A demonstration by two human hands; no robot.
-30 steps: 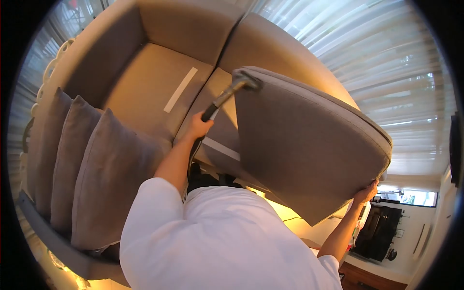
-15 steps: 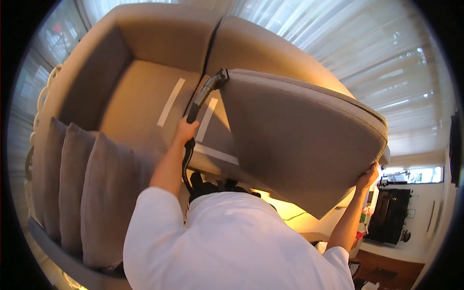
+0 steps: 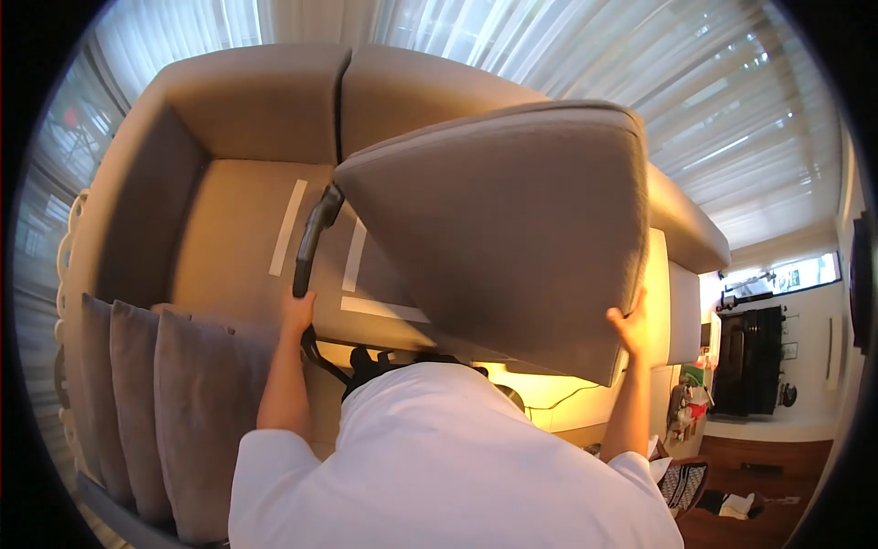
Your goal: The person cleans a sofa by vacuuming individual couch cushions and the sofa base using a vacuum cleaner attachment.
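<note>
A grey-brown sofa [image 3: 251,105] stands before me with one seat cushion [image 3: 512,229] tilted up. My right hand [image 3: 631,329] grips that cushion by its right edge, thumb toward me, with the other fingers partly hidden. Closed around the black handle of a vacuum cleaner hose [image 3: 315,238] is my left hand [image 3: 297,316]. The hose's upper end is by the cushion's left corner; whether it touches I cannot tell. White strips [image 3: 289,229] lie on the sofa base, to the left of and below the raised cushion.
Several loose cushions [image 3: 197,430] stand in a row at the lower left. Sheer curtains [image 3: 677,91] hang behind the sofa. On the right, a bag [image 3: 684,480] and other items lie near the wooden floor [image 3: 768,476]. A thin cable [image 3: 562,398] runs under the lit area.
The raised cushion now stands more upright and further left in view. The vacuum hose end has moved down and left with my left hand. My view has shifted too.
</note>
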